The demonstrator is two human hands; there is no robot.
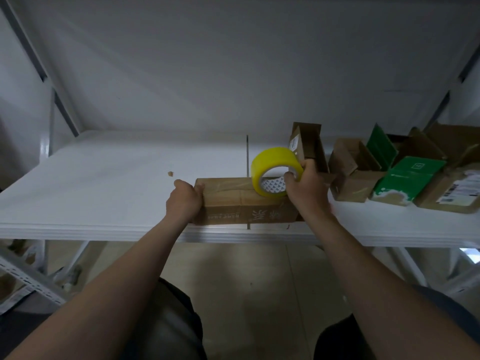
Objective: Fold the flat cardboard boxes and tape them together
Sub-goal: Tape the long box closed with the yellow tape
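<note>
On the table [104, 229]: folded box [233, 201], part-taped.
Left hand [184, 203] grips its end, right hand [304, 188] the tape roll [270, 159] atop (open boxes [348, 175] to its right await).

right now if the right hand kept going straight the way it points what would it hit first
Probably the open upright carton. The right hand, gripping the yellow tape roll, points away from the person, and that carton stands right beyond its fingers; the gap is hard to judge.
</note>
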